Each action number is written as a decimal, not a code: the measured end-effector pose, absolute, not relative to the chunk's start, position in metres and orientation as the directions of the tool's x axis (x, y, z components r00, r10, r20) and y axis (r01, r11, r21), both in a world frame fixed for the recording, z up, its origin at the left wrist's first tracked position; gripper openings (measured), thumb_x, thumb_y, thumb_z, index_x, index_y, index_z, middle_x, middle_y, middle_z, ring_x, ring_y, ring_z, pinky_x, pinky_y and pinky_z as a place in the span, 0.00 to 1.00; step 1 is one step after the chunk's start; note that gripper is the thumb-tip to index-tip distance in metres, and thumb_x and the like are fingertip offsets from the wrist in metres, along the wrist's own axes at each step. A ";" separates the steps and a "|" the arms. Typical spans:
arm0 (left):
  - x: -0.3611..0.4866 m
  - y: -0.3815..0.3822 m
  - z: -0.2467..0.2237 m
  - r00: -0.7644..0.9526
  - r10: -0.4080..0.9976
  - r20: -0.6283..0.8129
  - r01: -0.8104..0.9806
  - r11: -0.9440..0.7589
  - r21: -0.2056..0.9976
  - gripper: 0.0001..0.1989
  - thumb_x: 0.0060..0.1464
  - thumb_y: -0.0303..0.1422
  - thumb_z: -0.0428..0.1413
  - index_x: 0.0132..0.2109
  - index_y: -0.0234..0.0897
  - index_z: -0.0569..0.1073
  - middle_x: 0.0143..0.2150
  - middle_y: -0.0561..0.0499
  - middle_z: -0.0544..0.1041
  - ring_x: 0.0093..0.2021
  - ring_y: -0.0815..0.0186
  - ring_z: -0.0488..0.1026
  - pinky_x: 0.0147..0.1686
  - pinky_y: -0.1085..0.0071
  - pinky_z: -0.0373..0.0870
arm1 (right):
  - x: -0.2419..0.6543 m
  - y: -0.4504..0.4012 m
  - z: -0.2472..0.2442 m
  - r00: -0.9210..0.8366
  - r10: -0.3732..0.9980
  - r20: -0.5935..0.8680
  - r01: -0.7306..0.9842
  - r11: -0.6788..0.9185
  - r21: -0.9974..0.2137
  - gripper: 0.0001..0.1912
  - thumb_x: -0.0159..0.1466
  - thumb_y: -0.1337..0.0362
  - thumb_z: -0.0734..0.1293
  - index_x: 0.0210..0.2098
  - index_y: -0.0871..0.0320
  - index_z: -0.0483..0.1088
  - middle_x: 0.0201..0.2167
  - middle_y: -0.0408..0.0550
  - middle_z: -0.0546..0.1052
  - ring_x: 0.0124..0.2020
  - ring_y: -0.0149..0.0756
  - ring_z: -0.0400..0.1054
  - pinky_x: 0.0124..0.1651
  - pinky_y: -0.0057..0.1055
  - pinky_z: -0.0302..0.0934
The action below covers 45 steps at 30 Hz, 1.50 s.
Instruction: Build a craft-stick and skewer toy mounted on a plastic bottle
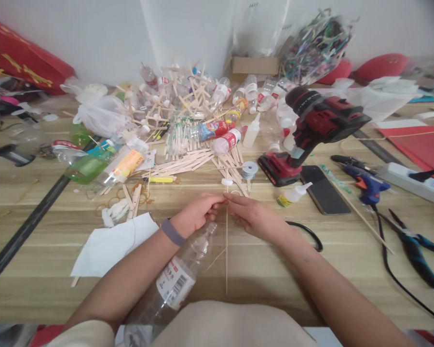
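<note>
My left hand [202, 210] and my right hand [246, 212] meet fingertip to fingertip around a thin wooden stick [226, 260]. The stick runs from the fingers down towards my body. Just beyond the fingertips is a small white cap [226, 181], close to the stick's far end. Both hands have their fingers pinched. A clear plastic bottle [175, 282] with a white label leans under my left wrist, its open neck just below my left hand. Whether each hand grips the stick itself is partly hidden by the fingers.
A red and black drill [321, 123] stands at the right, beside a phone [325, 189], a glue bottle [292, 195], a blue glue gun [365, 183] and pliers [415, 248]. Wooden sticks [183, 162] and plastic bottles pile up beyond the hands. White paper [112, 243] lies at the left.
</note>
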<state>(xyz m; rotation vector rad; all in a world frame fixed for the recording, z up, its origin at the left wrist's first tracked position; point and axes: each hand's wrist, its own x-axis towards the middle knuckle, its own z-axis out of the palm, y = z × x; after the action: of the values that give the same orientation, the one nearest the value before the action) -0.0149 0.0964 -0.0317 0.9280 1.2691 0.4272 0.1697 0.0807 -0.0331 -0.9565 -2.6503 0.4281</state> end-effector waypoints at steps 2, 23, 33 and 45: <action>-0.016 0.095 -0.033 0.290 0.738 -0.610 0.176 0.585 0.792 0.18 0.63 0.38 0.56 0.57 0.36 0.70 0.56 0.43 0.73 0.50 0.57 0.74 0.48 0.55 0.74 | 0.168 0.080 -0.032 -0.731 0.665 0.153 0.586 0.727 -0.358 0.17 0.58 0.81 0.60 0.39 0.58 0.74 0.62 0.60 0.70 0.58 0.45 0.71 0.54 0.41 0.69; -0.021 0.084 -0.033 0.323 0.856 -0.404 0.161 0.371 0.915 0.13 0.50 0.41 0.61 0.30 0.34 0.74 0.23 0.57 0.71 0.18 0.76 0.55 0.19 0.73 0.45 | 0.163 0.097 -0.037 -0.529 0.843 0.099 0.750 0.519 -0.410 0.11 0.70 0.58 0.64 0.43 0.61 0.71 0.35 0.44 0.76 0.33 0.32 0.72 0.39 0.35 0.69; -0.018 0.087 -0.034 0.301 0.833 -0.465 0.018 0.483 0.876 0.12 0.48 0.38 0.61 0.28 0.36 0.69 0.20 0.59 0.63 0.19 0.76 0.55 0.19 0.76 0.46 | 0.163 0.093 -0.036 -0.507 0.842 0.185 0.647 0.514 -0.564 0.08 0.68 0.71 0.56 0.40 0.54 0.64 0.37 0.52 0.81 0.36 0.42 0.77 0.37 0.33 0.67; -0.016 0.090 -0.029 0.363 0.774 -0.519 -0.138 0.595 0.791 0.07 0.47 0.32 0.59 0.26 0.35 0.70 0.21 0.58 0.62 0.19 0.77 0.51 0.18 0.76 0.42 | 0.158 0.090 -0.023 -0.528 0.839 0.130 0.549 0.454 -0.702 0.08 0.66 0.68 0.59 0.32 0.54 0.67 0.29 0.45 0.79 0.31 0.36 0.73 0.34 0.29 0.63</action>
<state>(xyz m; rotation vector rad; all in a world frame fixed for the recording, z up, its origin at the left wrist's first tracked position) -0.0162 0.0897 -0.0289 0.7272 1.0397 0.6584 0.1583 0.0896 -0.0231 -1.1613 -2.2446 0.8379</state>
